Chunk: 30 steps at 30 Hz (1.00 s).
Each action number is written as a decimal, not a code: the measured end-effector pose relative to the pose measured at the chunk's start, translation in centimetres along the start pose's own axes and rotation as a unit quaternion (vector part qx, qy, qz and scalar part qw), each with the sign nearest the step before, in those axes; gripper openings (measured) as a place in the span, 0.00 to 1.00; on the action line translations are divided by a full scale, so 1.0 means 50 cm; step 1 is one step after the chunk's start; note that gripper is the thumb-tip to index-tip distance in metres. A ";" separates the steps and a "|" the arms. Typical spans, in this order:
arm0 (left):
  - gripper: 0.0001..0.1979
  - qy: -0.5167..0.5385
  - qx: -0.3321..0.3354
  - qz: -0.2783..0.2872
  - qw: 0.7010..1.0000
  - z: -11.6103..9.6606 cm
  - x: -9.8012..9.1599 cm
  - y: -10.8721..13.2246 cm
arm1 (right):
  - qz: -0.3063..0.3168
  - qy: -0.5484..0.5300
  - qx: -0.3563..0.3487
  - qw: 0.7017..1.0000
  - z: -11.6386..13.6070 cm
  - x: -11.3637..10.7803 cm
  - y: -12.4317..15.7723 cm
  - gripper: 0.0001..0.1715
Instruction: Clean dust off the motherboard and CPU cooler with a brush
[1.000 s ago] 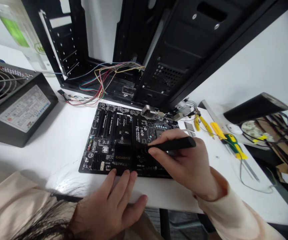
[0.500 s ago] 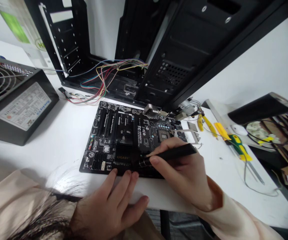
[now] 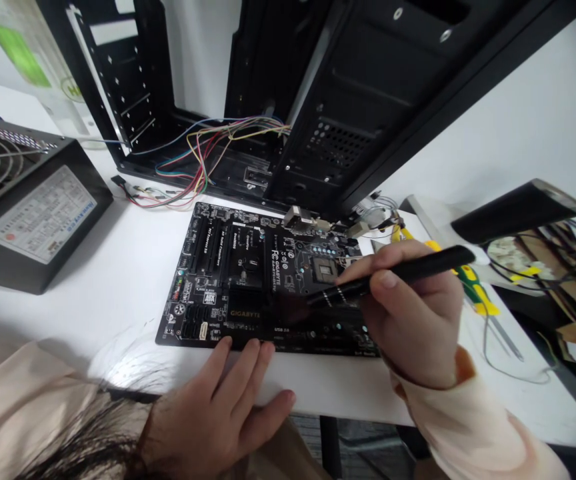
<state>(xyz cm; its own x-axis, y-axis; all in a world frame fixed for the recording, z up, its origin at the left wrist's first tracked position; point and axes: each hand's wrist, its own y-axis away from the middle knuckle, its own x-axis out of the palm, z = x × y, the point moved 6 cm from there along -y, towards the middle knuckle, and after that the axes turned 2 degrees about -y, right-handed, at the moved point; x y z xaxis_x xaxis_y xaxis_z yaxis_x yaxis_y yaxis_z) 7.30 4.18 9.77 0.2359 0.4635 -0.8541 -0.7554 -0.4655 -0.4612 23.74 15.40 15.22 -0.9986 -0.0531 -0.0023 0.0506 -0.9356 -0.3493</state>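
Note:
A black motherboard [image 3: 228,280] lies flat on the white table [image 3: 133,267]. My right hand [image 3: 413,320] is closed round a black brush [image 3: 408,272], whose dark bristles touch the board near its middle front. My left hand [image 3: 223,407] rests open on the table's front edge, fingertips against the board's near edge.
An open black computer case [image 3: 318,113] with coloured wires [image 3: 208,153] stands behind the board. A power supply [image 3: 23,200] sits at the left. Yellow-handled pliers and a screwdriver [image 3: 473,293] lie at the right, beside a black object [image 3: 518,213] and tangled cables.
My right hand has moved to the right and lifted, drawing the brush across the board toward the right. My left hand has stayed in place.

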 end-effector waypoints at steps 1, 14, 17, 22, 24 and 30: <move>0.15 -0.001 0.003 0.001 1.000 0.000 0.000 0.001 | 0.013 0.035 -0.029 0.999 0.007 0.005 0.004 0.06; 0.14 0.023 -0.006 0.005 1.000 0.001 -0.003 0.000 | 0.229 0.259 -0.200 0.917 0.062 0.063 0.045 0.12; 0.14 0.021 -0.011 0.006 1.000 0.002 -0.002 0.001 | 0.305 0.288 -0.230 0.878 0.064 0.091 0.050 0.08; 0.16 -0.001 0.010 -0.002 1.000 -0.003 0.001 0.004 | 0.216 0.243 -0.195 0.925 0.078 0.070 0.028 0.07; 0.17 -0.006 0.017 -0.010 1.000 -0.004 0.002 0.008 | 0.227 0.254 -0.208 0.917 0.085 0.086 0.023 0.08; 0.18 0.002 0.004 -0.008 1.000 -0.001 0.006 0.013 | 0.340 0.223 -0.347 0.845 0.098 0.195 0.017 0.02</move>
<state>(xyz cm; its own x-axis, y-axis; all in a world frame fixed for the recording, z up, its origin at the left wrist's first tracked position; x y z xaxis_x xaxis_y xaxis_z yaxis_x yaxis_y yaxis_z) 6.91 4.00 9.19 0.2503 0.4674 -0.8479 -0.7567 -0.4518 -0.4725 14.10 12.37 19.49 -0.6575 -0.2150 -0.7221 0.7477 -0.3043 -0.5902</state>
